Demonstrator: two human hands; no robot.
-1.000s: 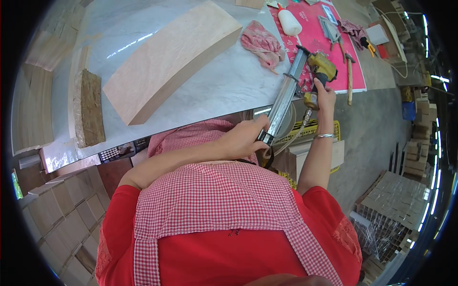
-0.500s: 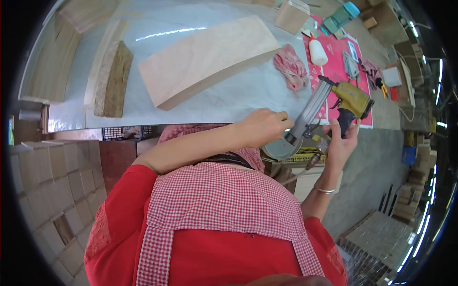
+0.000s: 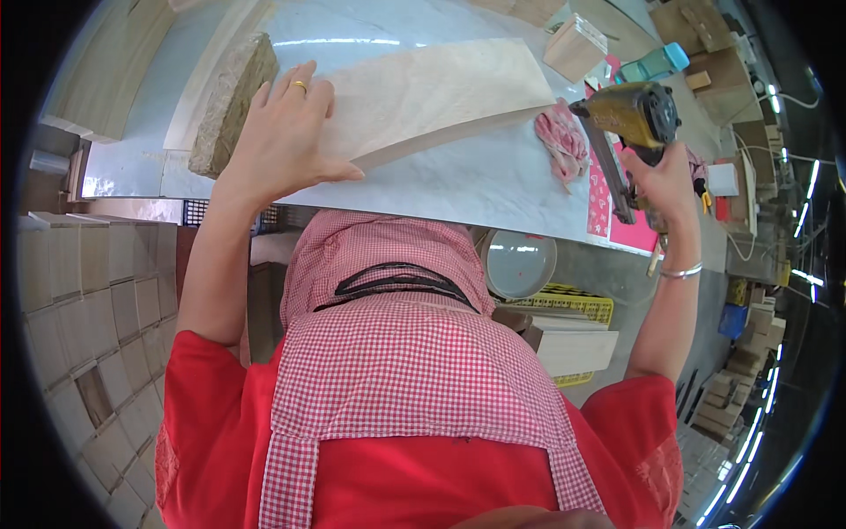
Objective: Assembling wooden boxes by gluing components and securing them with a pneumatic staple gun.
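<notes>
My left hand (image 3: 286, 141) is at the left end of a long pale wooden piece (image 3: 432, 93), thumb stretched along its near edge. Its fingers are apart, and the fingertips come close to a rough brown block (image 3: 231, 110); whether they touch it I cannot tell. Gripped in my right hand (image 3: 665, 181) is a gold and black nail gun (image 3: 630, 115), raised past the right end of the wooden piece. The gun's magazine slants down over a pink printed sheet (image 3: 599, 207). A crumpled pink rag (image 3: 561, 145) lies between the gun and the wood.
A small wooden block (image 3: 575, 48) and a teal bottle (image 3: 652, 63) stand at the back right of the table (image 3: 441, 189). Pale boards (image 3: 106, 66) lie at the far left. Below the table are a round dish (image 3: 520, 264), a yellow crate (image 3: 573, 304) and stacked wooden blocks (image 3: 97, 309).
My left hand has left the nail gun and moved left to the wooden piece's end. My right hand has lifted the gun up and right. The wooden piece's near edge now shows slightly higher.
</notes>
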